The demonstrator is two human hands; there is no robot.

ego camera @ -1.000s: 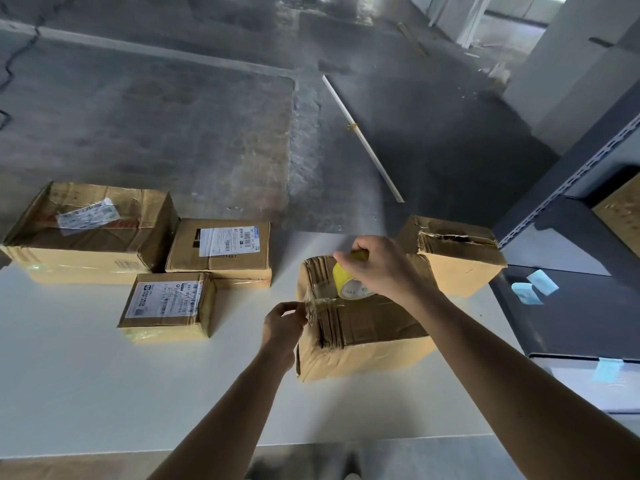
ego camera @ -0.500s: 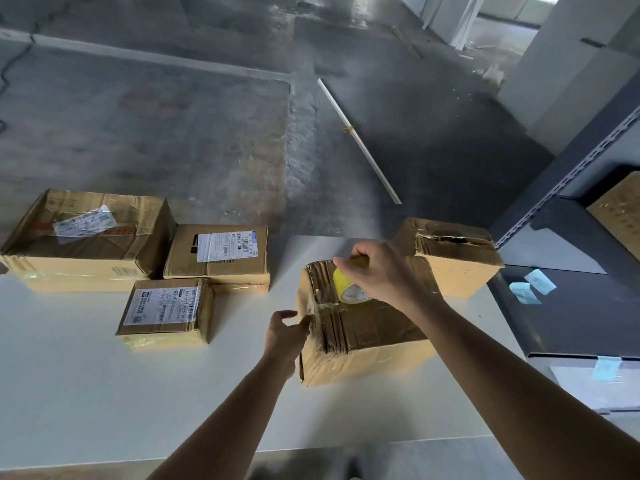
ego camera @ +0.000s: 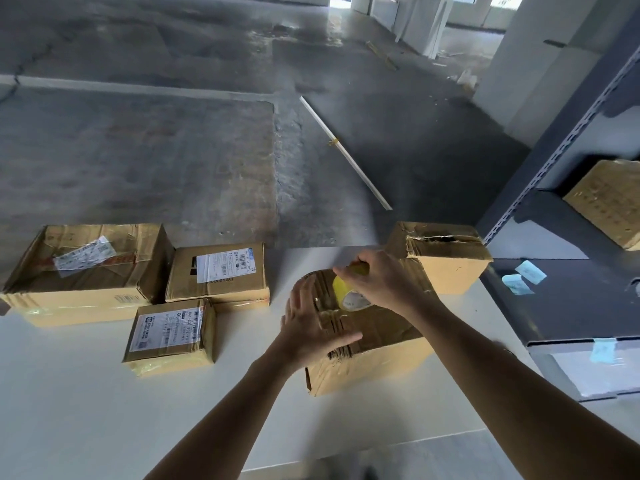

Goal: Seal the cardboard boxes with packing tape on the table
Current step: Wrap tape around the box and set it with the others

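The left hand (ego camera: 311, 323) lies flat with fingers straight, pressing on the top of the box (ego camera: 367, 372) at its left end, where a glossy stretch looks like tape already stuck down. Just beyond its fingertips the right hand (ego camera: 381, 282) is curled round the yellow tape roll (ego camera: 346, 296), which stands on edge on the box top. This box sits on the counter (ego camera: 104, 410), right of its middle. The step seems to be laying a strip along the top flaps. It would go best with the left palm pinning the stuck end firmly while the right hand draws the roll straight along the seam, low and taut, so the tape goes down without wrinkles and the box does not slide. A torn box (ego camera: 446, 268) waits at the far right corner. A large box (ego camera: 86, 271), a flat box (ego camera: 218, 271) and a small box (ego camera: 169, 337) sit together towards the far left.
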